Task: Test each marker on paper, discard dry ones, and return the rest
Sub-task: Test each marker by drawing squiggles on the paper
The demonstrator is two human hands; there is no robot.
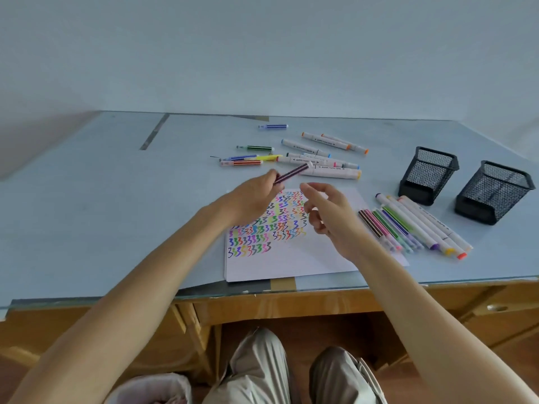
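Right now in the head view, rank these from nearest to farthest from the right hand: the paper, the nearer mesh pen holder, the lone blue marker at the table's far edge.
From the right hand:
1. Paper, directly beneath it.
2. Nearer mesh pen holder, to its right.
3. Lone blue marker, far side of the table.

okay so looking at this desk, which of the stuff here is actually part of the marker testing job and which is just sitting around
Part of the job:
- dark striped marker, held by the left hand
- right hand, holding nothing
- paper with test squiggles
- loose markers behind the paper
- row of markers right of the paper
- two mesh pen cups

Just lying about:
- tape strip at the desk edge
- drawer handle
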